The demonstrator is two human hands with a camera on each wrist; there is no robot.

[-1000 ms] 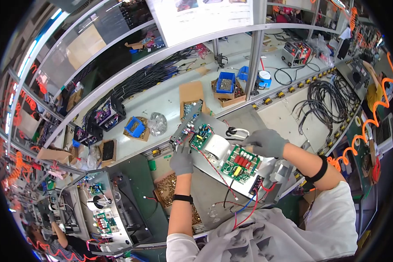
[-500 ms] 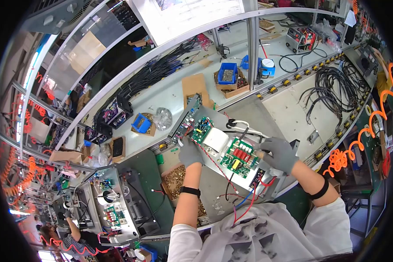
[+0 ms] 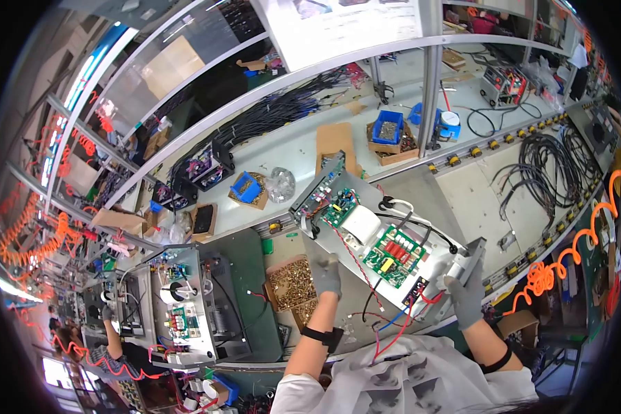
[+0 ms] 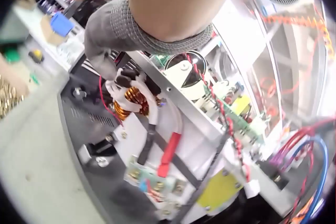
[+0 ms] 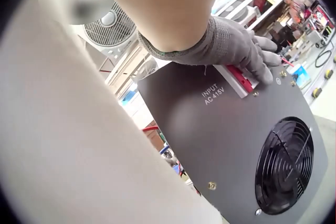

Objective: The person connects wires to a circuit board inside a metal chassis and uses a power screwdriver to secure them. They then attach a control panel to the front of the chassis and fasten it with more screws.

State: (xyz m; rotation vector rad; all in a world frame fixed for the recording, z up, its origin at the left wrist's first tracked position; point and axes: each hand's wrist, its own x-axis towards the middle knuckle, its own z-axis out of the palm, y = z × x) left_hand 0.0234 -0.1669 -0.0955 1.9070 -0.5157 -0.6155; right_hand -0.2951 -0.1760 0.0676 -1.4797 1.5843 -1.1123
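An uncovered electrical chassis (image 3: 357,259) lies slanted in front of me, carrying a green circuit board (image 3: 395,255) with red parts. My gloved left hand (image 3: 328,274) is at its near left side. In the left wrist view, the bent fingers (image 4: 102,66) reach in beside white leads (image 4: 152,100) and a copper coil (image 4: 137,98); I cannot tell whether they pinch a lead. My gloved right hand (image 3: 468,297) grips the dark rear panel (image 5: 220,129), thumb inside, fingers over the outer face beside a red switch (image 5: 240,78). That panel bears a round fan grille (image 5: 285,165).
A box of brass screws (image 3: 291,283) sits left of the chassis. Another open chassis (image 3: 183,303) stands further left. Black cables (image 3: 548,176) lie coiled at the right. Blue bins (image 3: 386,129) line the back shelf, and an orange air hose (image 3: 569,241) hangs at right.
My left hand has left the front panel and come down along the near side. My right hand has moved from beside the green board to the rear panel. The head view has shifted.
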